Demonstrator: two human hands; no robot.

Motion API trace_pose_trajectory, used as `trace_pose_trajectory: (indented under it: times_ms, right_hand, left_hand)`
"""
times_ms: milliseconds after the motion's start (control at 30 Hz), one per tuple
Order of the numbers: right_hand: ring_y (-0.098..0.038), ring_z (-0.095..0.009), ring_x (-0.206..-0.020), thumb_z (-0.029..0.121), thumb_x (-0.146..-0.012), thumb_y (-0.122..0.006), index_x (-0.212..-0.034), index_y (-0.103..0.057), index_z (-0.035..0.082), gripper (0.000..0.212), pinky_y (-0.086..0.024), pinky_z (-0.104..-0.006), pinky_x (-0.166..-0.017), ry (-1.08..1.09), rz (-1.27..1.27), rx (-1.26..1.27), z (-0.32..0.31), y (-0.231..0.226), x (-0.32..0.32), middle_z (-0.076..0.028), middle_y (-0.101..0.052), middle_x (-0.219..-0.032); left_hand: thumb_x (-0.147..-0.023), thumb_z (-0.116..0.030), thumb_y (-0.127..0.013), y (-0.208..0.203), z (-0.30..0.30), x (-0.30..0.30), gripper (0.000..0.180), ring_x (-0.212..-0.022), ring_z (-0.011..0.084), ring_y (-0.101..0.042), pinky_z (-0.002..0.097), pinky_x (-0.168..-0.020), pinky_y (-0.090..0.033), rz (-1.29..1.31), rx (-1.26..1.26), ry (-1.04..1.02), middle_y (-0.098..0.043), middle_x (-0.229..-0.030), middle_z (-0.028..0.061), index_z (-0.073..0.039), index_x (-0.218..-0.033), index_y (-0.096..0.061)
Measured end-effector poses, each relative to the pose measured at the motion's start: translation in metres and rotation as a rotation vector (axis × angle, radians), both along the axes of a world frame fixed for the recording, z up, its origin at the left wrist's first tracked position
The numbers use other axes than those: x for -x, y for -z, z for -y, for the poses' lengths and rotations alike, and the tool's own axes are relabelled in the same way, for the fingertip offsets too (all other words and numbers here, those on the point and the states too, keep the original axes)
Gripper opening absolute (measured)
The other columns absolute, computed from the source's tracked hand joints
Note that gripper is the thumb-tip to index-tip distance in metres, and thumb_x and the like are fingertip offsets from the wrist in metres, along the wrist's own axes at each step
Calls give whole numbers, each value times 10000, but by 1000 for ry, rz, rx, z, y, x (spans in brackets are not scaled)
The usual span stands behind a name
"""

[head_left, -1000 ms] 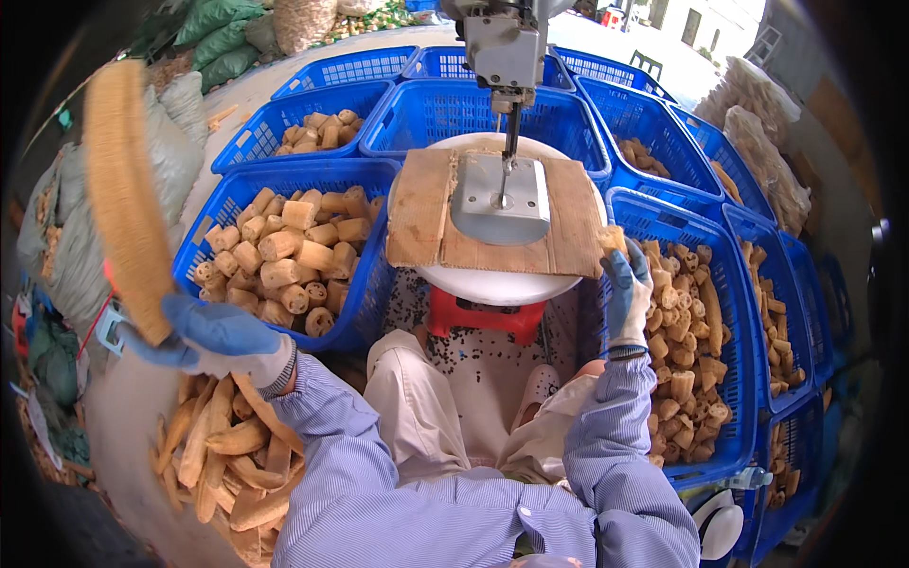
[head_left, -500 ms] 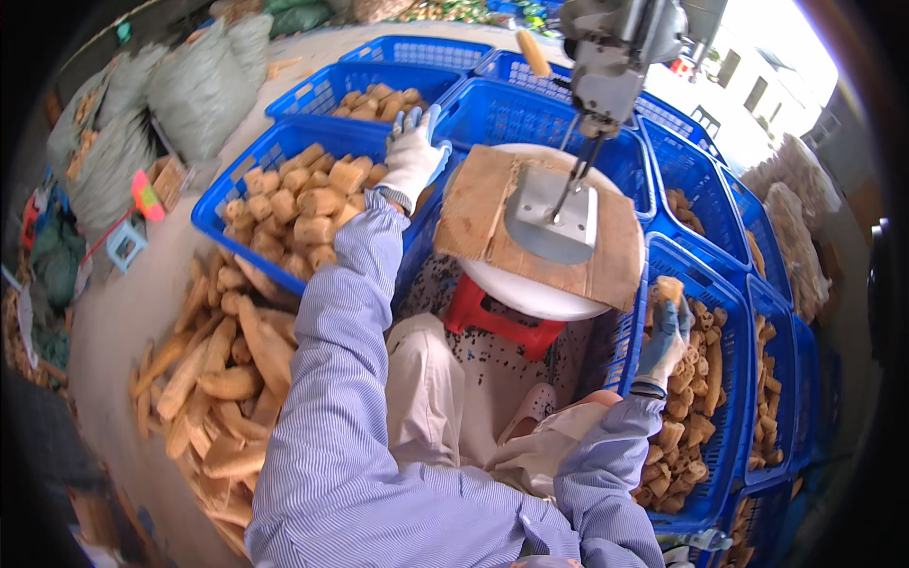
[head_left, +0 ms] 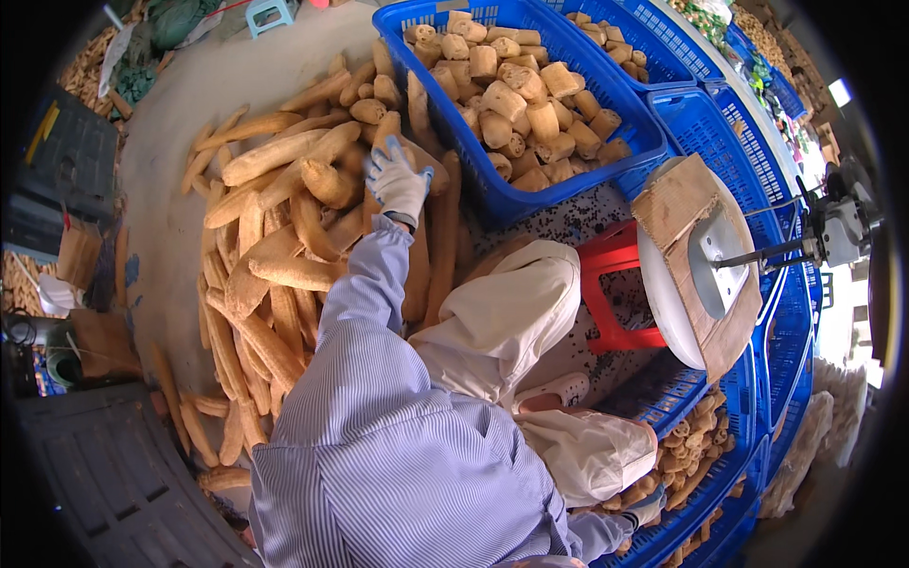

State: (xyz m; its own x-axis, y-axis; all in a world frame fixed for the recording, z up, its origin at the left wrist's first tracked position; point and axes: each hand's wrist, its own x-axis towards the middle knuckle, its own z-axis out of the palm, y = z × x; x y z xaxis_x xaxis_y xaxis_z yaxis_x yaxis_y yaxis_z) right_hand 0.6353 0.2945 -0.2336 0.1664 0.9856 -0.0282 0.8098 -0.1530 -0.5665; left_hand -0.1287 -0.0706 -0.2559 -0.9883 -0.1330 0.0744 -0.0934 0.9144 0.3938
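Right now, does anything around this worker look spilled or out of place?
Perhaps: small dark bits lie scattered on the floor around the red stool, like a spill. Long tan pieces lie loosely heaped, unlike the shorter ones in the blue basket.

You have two gloved hands in view, one left hand [head_left: 400,182] and one right hand [head_left: 648,507], plus two trouser legs [head_left: 530,293] and one clog [head_left: 559,390]. Beside you are more than twenty long loofahs [head_left: 275,156], overlapping too much for an exact count. You have at least five blue crates [head_left: 579,189]; the crate nearest your left hand shows over twenty loofah chunks [head_left: 544,121]. You also have one machine [head_left: 841,227], one metal plate [head_left: 718,260], one white disc [head_left: 663,312], one red stool [head_left: 625,338] and one light-blue stool [head_left: 269,15].
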Motion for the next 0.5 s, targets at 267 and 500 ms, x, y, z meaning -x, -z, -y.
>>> trace_pose_trajectory:
  times_ms: [267,500]
  right_hand:
    - [-598,-267,-1199,101,-977,-590,-1387,-559,-19,428,-448,-373,-1045,134,-439,-361,36,-53,80,-152,-595,-1398]
    - [-550,-254,-1276,114,-975,-637,-1428,-508,-33,493,-398,-358,-1108,-464,-633,-451,83,-145,267,-141,-572,-1415]
  left_hand:
    - [-822,-327,-747,-25,59,-6,700,-1207,352,-603,388,-1013,-475,127,-478,130,-640,-1289,229,18,-1385,-516]
    - [-829,-203,-788,-100,44,-41,521,-1007,249,-662,342,-890,-529,-200,-754,330,-695,-1141,121,-46,-1289,-599]
